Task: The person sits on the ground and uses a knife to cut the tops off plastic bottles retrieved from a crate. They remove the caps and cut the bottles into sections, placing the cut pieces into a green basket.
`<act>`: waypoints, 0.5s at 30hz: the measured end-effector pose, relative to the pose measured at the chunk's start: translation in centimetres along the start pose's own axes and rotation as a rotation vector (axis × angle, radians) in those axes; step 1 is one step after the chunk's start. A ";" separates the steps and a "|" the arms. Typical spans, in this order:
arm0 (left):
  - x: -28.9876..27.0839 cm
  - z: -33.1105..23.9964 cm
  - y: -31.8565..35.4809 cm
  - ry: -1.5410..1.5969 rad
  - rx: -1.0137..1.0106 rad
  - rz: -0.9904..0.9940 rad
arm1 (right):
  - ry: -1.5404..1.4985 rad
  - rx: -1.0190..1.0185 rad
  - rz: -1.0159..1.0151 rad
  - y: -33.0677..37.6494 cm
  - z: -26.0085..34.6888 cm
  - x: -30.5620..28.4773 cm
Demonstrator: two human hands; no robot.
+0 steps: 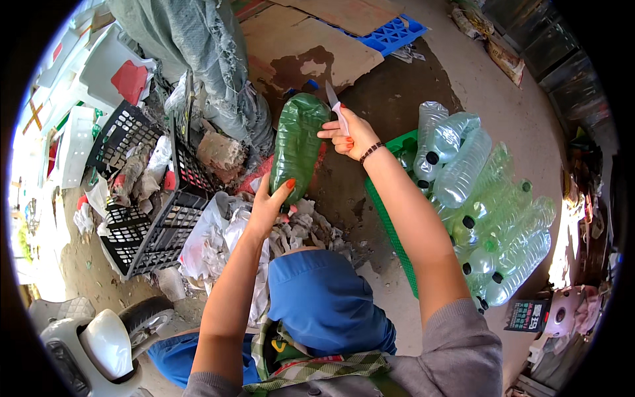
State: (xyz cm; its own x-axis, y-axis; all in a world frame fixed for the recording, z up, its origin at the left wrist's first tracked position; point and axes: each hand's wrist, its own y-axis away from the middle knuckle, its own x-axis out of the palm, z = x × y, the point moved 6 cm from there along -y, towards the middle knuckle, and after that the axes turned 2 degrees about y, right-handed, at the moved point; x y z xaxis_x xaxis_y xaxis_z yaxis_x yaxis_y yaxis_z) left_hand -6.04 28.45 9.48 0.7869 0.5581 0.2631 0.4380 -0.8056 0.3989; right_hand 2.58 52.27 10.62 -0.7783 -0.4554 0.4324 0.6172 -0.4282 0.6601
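A large green plastic bottle is held up in front of me, its bare sides dented. My left hand grips its lower end, thumb pressed on the plastic. Beside its upper right side, my right hand is closed around the pale pink handle of a small knife, blade pointing up and away. The knuckles of that hand are close to the bottle; I cannot tell whether they touch it. Below the bottle lies a heap of torn label scraps on the ground.
At the right, a green crate is heaped with clear and pale green bottles. A black crate with rubbish stands left, near a grey woven sack. Flattened cardboard and a blue plastic pallet lie ahead. A scooter is lower left.
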 end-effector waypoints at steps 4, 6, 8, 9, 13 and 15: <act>-0.1 6.4 -4.9 0.134 -0.284 -0.080 | 0.095 -0.345 -0.251 -2.5 -5.1 -6.9; 0.7 8.7 -7.3 0.211 -0.364 -0.053 | 0.314 -0.369 -0.370 -2.7 -9.3 -9.9; 1.5 10.6 -10.0 0.267 -0.447 -0.078 | 0.569 -0.465 -0.463 -1.8 -12.8 -12.4; 1.9 11.7 -11.3 0.294 -0.489 -0.087 | 0.627 -0.501 -0.514 -0.7 -13.4 -12.7; -0.8 16.1 -15.3 -0.004 -0.522 -0.146 | 1.116 -0.552 -0.519 1.8 -12.0 -10.6; -1.0 18.6 -16.9 0.022 -0.580 -0.124 | 1.328 -0.573 -0.528 1.3 -10.6 -10.3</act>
State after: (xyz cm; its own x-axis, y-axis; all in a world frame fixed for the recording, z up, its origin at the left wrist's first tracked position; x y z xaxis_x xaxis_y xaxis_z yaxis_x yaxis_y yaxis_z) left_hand -6.11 37.79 -13.84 0.7332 0.6500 0.2000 0.2121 -0.4980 0.8408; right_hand 12.67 48.10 0.49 -0.4470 -0.3721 -0.8134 0.5156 -0.8503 0.1056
